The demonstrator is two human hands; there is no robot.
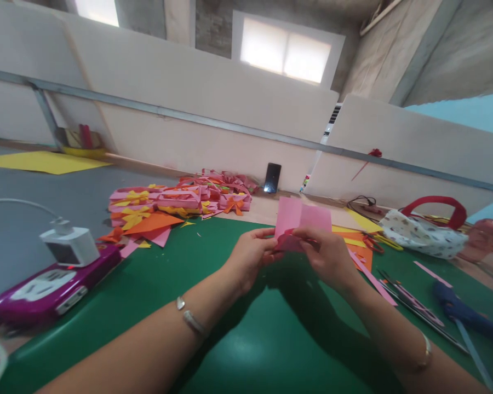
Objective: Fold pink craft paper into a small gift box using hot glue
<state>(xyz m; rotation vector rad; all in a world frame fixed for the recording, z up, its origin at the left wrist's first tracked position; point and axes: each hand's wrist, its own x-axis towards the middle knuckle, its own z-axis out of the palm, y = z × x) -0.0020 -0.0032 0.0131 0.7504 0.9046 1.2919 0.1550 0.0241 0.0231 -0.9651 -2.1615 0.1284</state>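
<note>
Both my hands hold a folded sheet of pink paper (302, 218) upright above the green mat (246, 339). My left hand (250, 256) pinches its lower left edge, fingers closed on it. My right hand (326, 257) grips the lower right part, thumb and fingers pressed on the fold. The sheet's bottom edge is hidden between my fingers.
A heap of pink paper boxes with yellow and orange bows (181, 202) lies at the back left. A magenta power strip with a white charger (53, 279) sits at the left. Right: a glue gun (460, 309), pink strips, scissors (372, 243), a patterned bag (423, 232). A phone (272, 178) leans on the wall.
</note>
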